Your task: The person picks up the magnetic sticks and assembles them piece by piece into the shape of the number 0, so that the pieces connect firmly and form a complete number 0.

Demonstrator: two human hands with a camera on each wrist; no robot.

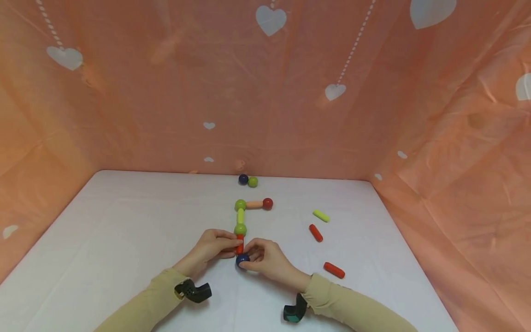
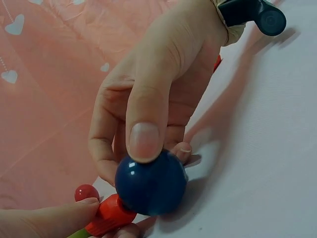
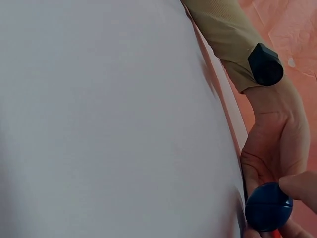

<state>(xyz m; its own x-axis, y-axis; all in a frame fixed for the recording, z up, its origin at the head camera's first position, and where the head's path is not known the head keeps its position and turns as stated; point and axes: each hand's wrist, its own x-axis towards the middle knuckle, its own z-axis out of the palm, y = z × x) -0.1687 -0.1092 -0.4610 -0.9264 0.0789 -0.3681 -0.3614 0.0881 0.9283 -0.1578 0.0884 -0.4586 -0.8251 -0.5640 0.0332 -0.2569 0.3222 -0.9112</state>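
Observation:
A dark blue ball (image 2: 151, 183) is pinched between the thumb and fingers of my right hand (image 1: 269, 259). It sits against the near end of a red rod (image 1: 240, 244), which my left hand (image 1: 211, 247) grips from the left. The rod's far end meets a green ball (image 1: 240, 229). From there a yellow-green rod (image 1: 240, 216) runs to another green ball (image 1: 240, 205), and a peach rod (image 1: 254, 204) leads right to a red ball (image 1: 268, 203). In the right wrist view, the blue ball (image 3: 269, 207) partly hides the fingers behind it.
At the table's far edge lie a loose dark blue ball (image 1: 243, 179) and a green ball (image 1: 253, 181), side by side. To the right are a loose yellow-green rod (image 1: 321, 215) and two red rods (image 1: 315, 233). An orange cloth (image 1: 290, 138) hangs behind the white table (image 1: 137, 207).

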